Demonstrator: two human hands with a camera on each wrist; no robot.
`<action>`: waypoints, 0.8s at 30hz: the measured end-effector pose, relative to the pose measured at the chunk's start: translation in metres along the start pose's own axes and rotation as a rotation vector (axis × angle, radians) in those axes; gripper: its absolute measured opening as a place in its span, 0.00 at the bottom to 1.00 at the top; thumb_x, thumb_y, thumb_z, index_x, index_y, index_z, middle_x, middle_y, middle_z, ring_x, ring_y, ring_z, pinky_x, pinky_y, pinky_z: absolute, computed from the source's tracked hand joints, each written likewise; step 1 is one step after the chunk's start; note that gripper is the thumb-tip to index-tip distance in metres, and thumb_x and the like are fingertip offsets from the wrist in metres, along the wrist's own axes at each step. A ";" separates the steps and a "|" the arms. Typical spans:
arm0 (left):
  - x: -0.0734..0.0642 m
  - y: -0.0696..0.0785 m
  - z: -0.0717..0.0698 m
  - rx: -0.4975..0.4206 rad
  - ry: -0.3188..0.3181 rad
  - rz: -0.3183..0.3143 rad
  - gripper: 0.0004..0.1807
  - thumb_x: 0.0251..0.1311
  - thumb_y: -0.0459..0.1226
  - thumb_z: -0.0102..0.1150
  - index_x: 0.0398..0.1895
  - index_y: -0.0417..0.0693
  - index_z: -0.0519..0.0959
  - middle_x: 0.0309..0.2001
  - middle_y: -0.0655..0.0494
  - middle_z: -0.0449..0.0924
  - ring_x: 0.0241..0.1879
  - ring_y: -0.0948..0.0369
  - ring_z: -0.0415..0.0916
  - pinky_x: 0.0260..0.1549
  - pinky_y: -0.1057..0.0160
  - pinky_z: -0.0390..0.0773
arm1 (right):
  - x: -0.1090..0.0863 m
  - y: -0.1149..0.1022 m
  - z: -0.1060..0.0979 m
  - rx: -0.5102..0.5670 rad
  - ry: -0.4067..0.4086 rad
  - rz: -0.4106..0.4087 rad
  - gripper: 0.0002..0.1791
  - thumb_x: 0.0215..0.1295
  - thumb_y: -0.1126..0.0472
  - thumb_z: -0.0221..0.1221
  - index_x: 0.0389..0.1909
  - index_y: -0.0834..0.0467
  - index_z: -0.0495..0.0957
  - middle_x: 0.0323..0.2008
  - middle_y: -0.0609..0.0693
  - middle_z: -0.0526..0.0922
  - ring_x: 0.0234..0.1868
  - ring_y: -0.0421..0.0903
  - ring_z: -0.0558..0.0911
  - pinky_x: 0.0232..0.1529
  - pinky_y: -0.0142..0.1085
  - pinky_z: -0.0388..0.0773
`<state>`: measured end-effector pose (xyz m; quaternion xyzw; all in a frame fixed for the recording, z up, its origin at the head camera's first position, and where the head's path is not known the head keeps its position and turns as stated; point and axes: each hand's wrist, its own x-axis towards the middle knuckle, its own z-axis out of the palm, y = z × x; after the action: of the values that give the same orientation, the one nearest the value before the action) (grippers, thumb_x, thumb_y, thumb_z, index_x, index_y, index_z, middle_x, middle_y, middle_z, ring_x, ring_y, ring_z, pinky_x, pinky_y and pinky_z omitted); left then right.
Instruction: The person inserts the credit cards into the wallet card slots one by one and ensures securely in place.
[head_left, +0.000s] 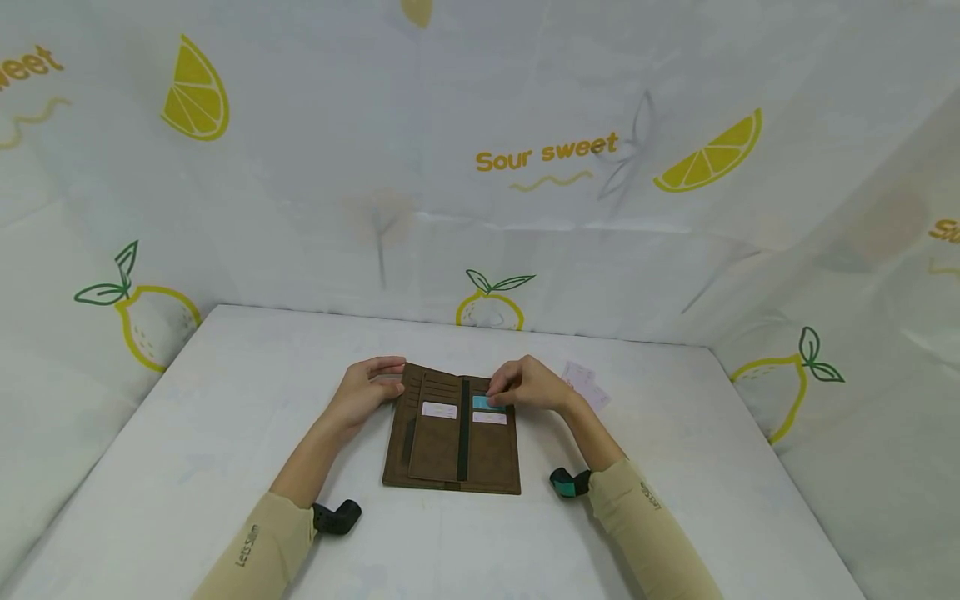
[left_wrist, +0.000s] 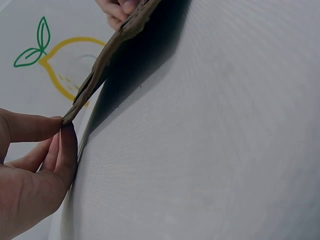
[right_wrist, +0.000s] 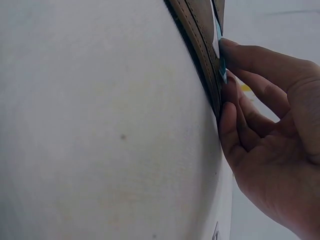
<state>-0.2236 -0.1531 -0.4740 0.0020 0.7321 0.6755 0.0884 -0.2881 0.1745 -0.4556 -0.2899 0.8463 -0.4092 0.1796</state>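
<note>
A brown wallet [head_left: 491, 458] lies spread out on the white table, its rows of card slots facing up. The left hand [head_left: 362, 396] pinches the wallet's upper left edge between thumb and fingers; in the left wrist view that edge [left_wrist: 90, 85] is lifted off the table. At the upper right slots, the right hand [head_left: 536, 385] pinches a blue card [head_left: 487, 402], which sits partly in a slot. Just below it a white card [head_left: 490, 417] shows in another slot. Another white card [head_left: 439, 409] sticks out of the middle panel. Close up, the blue card [right_wrist: 222, 70] touches the right thumb.
Pale purple printed papers or cards [head_left: 588, 386] lie on the table beyond the right wrist. Each wrist wears a black camera, the left one [head_left: 337, 517] and the right one [head_left: 570, 482]. A lemon-printed white curtain [head_left: 420, 167] encloses the table's back and sides.
</note>
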 end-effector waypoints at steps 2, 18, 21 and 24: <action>0.000 0.000 0.000 -0.001 0.001 -0.001 0.27 0.73 0.25 0.60 0.74 0.32 0.73 0.73 0.33 0.73 0.70 0.45 0.77 0.51 0.77 0.82 | 0.000 0.001 0.000 0.000 0.000 -0.005 0.03 0.65 0.67 0.74 0.37 0.64 0.92 0.46 0.60 0.91 0.46 0.40 0.85 0.48 0.29 0.82; -0.001 0.000 0.000 -0.003 0.005 -0.009 0.27 0.73 0.25 0.60 0.75 0.33 0.72 0.74 0.33 0.73 0.68 0.47 0.78 0.51 0.77 0.82 | -0.013 0.004 -0.016 -0.038 0.131 0.012 0.07 0.69 0.66 0.72 0.45 0.62 0.92 0.46 0.59 0.94 0.40 0.38 0.87 0.43 0.28 0.82; -0.001 0.001 0.001 -0.002 0.007 -0.009 0.27 0.73 0.25 0.59 0.74 0.33 0.73 0.73 0.33 0.73 0.68 0.47 0.79 0.51 0.77 0.83 | -0.022 0.008 -0.024 -0.045 0.175 0.038 0.08 0.70 0.64 0.71 0.46 0.62 0.92 0.46 0.60 0.93 0.41 0.40 0.87 0.43 0.27 0.83; -0.001 0.002 0.001 -0.002 0.007 -0.007 0.27 0.73 0.25 0.59 0.74 0.33 0.73 0.73 0.33 0.73 0.67 0.48 0.79 0.51 0.77 0.82 | -0.033 0.016 -0.033 -0.029 0.230 0.084 0.10 0.71 0.63 0.70 0.48 0.63 0.91 0.48 0.61 0.92 0.41 0.40 0.88 0.44 0.26 0.84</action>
<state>-0.2222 -0.1517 -0.4725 -0.0030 0.7317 0.6759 0.0883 -0.2855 0.2228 -0.4462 -0.2078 0.8785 -0.4196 0.0944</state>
